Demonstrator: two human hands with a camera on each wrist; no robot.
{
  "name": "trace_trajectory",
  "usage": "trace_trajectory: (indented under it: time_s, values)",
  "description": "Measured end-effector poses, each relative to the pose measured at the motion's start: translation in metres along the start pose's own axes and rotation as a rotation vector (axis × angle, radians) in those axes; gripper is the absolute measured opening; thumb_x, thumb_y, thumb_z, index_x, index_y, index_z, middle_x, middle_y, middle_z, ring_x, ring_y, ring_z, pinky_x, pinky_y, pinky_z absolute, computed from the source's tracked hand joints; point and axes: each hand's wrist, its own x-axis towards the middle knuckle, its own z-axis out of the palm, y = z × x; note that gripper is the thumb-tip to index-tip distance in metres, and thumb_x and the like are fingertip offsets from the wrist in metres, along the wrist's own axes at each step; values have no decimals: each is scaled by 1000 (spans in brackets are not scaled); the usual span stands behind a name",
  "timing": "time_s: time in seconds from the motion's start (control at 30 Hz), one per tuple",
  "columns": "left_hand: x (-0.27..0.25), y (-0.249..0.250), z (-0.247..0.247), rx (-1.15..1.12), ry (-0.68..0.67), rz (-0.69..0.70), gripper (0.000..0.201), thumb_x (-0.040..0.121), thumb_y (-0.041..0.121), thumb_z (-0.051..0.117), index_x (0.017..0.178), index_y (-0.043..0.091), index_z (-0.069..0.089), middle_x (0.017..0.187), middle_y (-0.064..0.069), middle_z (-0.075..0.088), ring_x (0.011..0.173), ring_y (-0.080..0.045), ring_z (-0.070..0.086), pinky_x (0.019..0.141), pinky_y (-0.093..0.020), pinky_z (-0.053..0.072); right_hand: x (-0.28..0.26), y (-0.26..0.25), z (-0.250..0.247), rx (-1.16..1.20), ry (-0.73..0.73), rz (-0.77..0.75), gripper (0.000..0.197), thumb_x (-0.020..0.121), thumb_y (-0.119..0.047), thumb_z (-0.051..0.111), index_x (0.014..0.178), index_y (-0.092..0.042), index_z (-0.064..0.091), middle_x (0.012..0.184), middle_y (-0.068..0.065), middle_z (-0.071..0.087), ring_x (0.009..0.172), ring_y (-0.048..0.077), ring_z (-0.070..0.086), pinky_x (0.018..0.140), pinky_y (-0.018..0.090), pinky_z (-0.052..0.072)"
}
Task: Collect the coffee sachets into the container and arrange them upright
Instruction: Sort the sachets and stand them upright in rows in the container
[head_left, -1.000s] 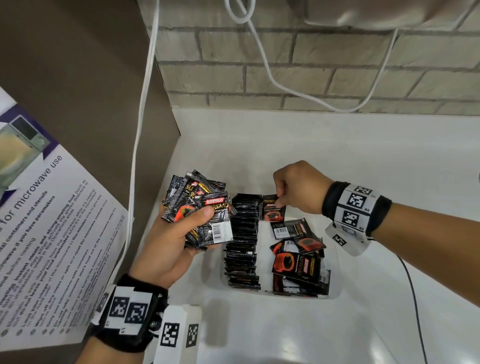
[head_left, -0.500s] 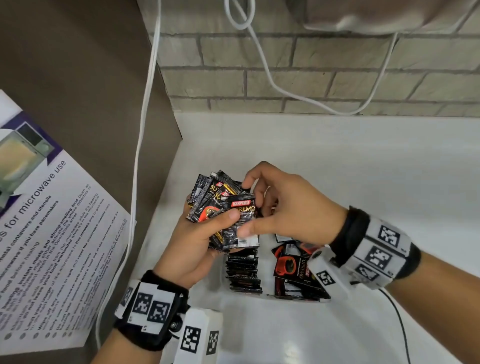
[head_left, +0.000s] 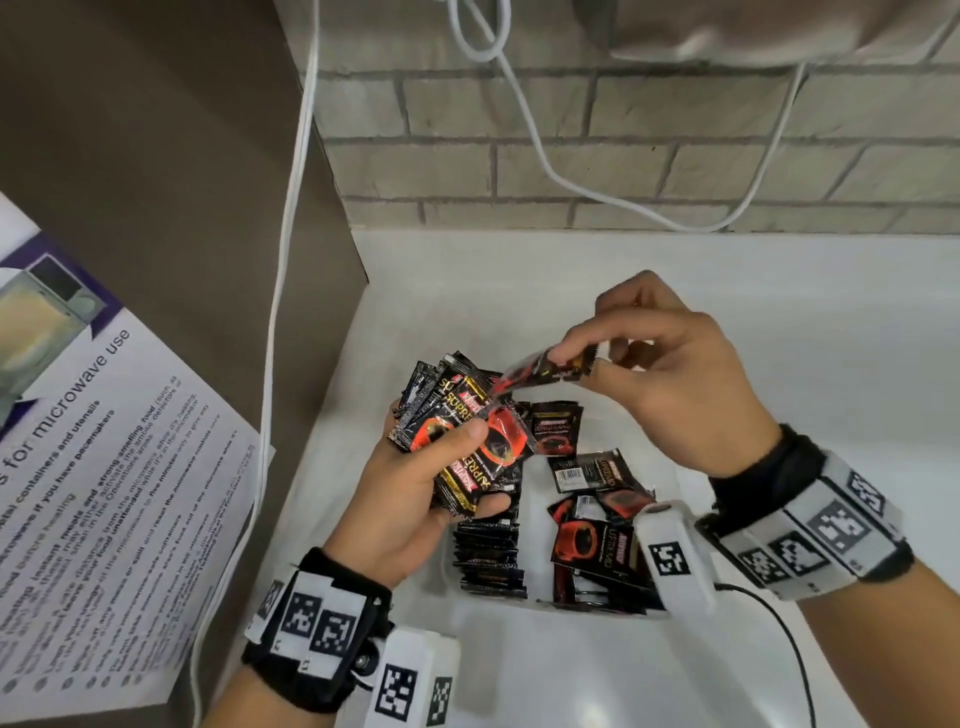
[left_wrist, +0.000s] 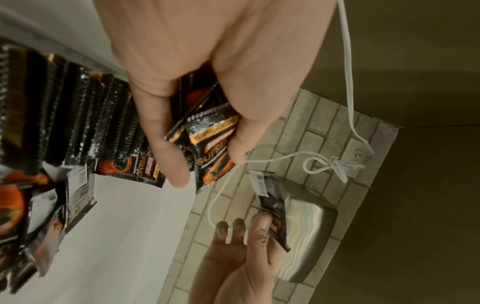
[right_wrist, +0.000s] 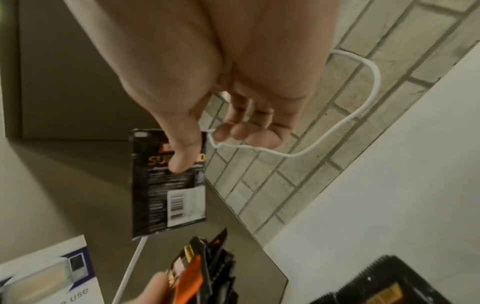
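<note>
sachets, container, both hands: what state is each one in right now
left hand: grips a fanned bundle of sachets
right hand: pinches single sachet, lifted
container: on counter, one upright row at its left, loose sachets lying jumbled at right

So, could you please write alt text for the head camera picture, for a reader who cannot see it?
The left hand grips a fanned bundle of black coffee sachets while the right hand pinches a single sachet above it. Below them, a clear container on the white counter holds an upright row of sachets beside loose sachets.
</note>
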Motion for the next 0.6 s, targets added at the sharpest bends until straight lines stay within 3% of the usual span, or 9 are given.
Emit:
trace_trajectory:
  time_s: [0.07, 0.13, 0.23, 0.27, 0.37, 0.43, 0.5, 0.53, 0.6]
  values:
    - [0, -1, 4, -2, -21, -4, 56, 83, 16, 75, 137, 17, 59, 122, -11, 74, 100, -28, 76, 63, -42, 63, -1, -2, -1, 82, -70, -16, 26, 83, 1, 77, 93, -22, 81, 85, 11, 60, 71, 28, 50, 66, 33, 41]
    - [0, -1, 7, -17, -33, -4, 54, 82, 17, 73, 135, 16, 62, 121, -10, 75, 98, -25, 77, 64, -42, 63, -4, 3, -4, 116, -167, 40, 31, 84, 15, 68, 94, -12, 80, 80, 1, 68, 69, 23, 59, 68, 35, 49]
    - [1, 1, 9, -7, -35, 0, 49, 83, 20, 72, 131, 14, 65, 118, -11, 76, 95, -23, 77, 66, -43, 64, -10, 12, -7, 134, -209, 122, 28, 78, 5, 59, 93, -9, 79, 88, 5, 72, 81, 42, 62, 77, 51, 51]
    - [2, 1, 8, 2, -34, 1, 47, 84, 20, 72, 130, 14, 66, 118, -11, 76, 95, -23, 77, 66, -42, 64, -11, 13, -8, 121, -201, 131, 25, 80, 0, 59, 92, -9, 78, 88, 6, 72, 83, 41, 62, 78, 47, 50]
    - [3, 3, 4, 6, -16, 13, 45, 86, 19, 72, 131, 14, 65, 119, -11, 76, 97, -24, 77, 63, -40, 63, -8, 16, -9, 9, -158, 178, 14, 91, -4, 67, 95, -16, 73, 83, -3, 69, 74, 23, 64, 71, 35, 53]
    - [4, 4, -2, 2, 6, 32, 49, 86, 18, 73, 134, 14, 63, 122, -11, 74, 100, -26, 76, 62, -39, 62, -2, 18, -15, 24, -151, 257, 29, 90, 6, 68, 108, -16, 65, 80, -3, 66, 69, 19, 63, 62, 38, 57]
    - [4, 7, -9, 7, 19, 53, 50, 85, 19, 73, 133, 13, 64, 122, -13, 74, 98, -26, 76, 61, -38, 61, 4, 21, -24, 10, -125, 355, 42, 83, 9, 73, 113, -17, 60, 82, 10, 68, 66, 23, 64, 55, 36, 56]
    - [4, 9, -12, 11, 23, 61, 48, 85, 19, 73, 132, 13, 65, 120, -13, 75, 96, -26, 76, 61, -38, 62, 7, 22, -27, -50, -113, 390, 40, 81, 7, 77, 109, -17, 62, 82, 13, 71, 64, 23, 65, 55, 35, 56]
    - [3, 11, -18, 13, 29, 71, 44, 84, 19, 73, 128, 13, 68, 117, -12, 76, 94, -25, 77, 63, -40, 63, 11, 26, -28, -244, -141, 424, 27, 76, -1, 84, 93, -17, 70, 75, 5, 74, 60, 18, 68, 59, 28, 55]
